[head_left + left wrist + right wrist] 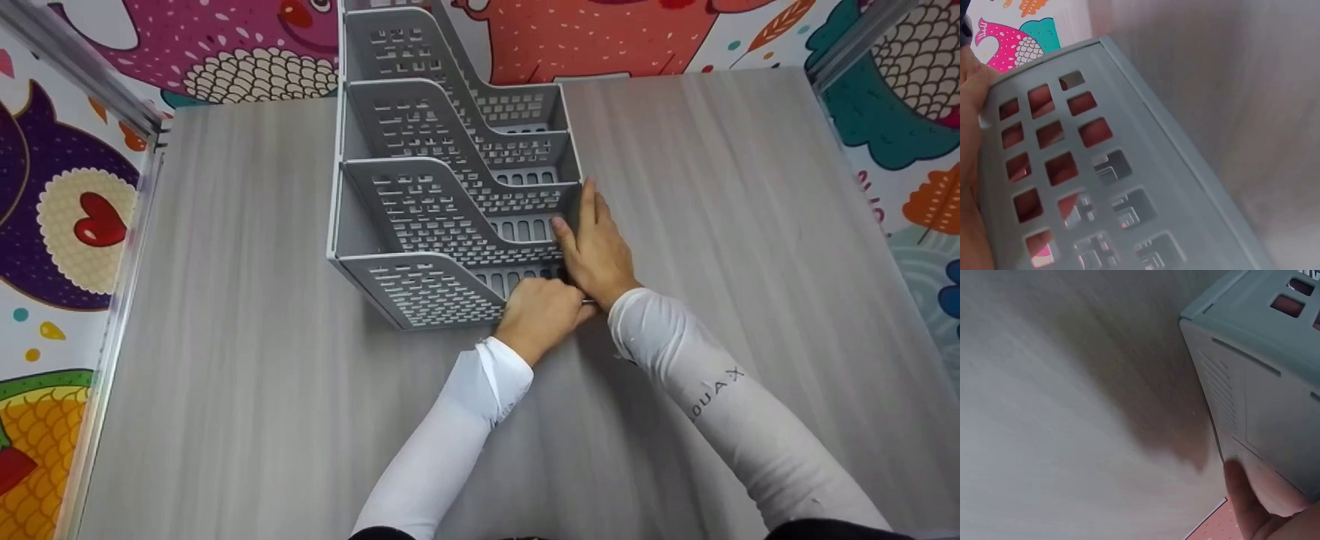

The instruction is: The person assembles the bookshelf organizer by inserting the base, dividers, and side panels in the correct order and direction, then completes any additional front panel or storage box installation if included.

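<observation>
A grey plastic file organizer (450,296) with perforated, sloping dividers stands in the head view, its several compartments one behind another. My left hand (541,319) grips the low front edge near the right corner. In the left wrist view, its fingers (1095,133) show through the square holes of the front panel (1134,107), on the inner side. My right hand (604,259) holds the right wall, thumb over the top edge and straight fingers along the outside. In the right wrist view, one finger lies against that side wall (1275,422); the rest of the hand is mostly cut off.
The organizer rests on a grey wood-grain table (247,420), close to its back edge. Panels with cartoon animal prints (615,37) enclose the back and sides. Metal posts (855,45) stand at the back corners.
</observation>
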Available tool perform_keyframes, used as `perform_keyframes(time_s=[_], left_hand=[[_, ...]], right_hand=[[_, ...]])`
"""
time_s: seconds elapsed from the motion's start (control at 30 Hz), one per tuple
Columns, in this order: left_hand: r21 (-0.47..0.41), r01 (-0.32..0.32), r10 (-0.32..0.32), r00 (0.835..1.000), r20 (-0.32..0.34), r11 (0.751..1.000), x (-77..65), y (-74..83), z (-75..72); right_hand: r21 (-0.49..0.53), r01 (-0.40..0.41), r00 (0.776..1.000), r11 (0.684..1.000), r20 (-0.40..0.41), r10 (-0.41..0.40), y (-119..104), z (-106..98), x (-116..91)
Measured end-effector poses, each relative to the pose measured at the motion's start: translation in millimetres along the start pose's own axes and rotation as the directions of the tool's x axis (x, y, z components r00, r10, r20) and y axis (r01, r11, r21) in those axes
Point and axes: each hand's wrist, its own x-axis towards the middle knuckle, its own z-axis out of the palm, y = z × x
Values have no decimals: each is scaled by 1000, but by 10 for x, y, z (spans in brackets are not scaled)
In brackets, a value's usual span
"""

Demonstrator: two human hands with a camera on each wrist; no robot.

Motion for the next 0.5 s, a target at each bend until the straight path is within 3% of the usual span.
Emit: perform_keyframes(time_s=[0.13,0.23,0.4,0.5], left_hand=[[7,-22,22,1000,-15,1000,26,-16,-34],[-2,-32,32,999,-26,999,52,-22,-49],[-21,-71,70,996,-62,997,43,-45,5],[-6,-122,121,986,-112,992,-20,-156,46]], right_hand=[[-63,150,988,987,-16,-151,6,-41,14],[-158,236,972,959,23,-235,8,-80,32],[-250,265,961,931,145,-235,38,-137,6],[-305,313,947,899,175,-270,79,-175,-43]])
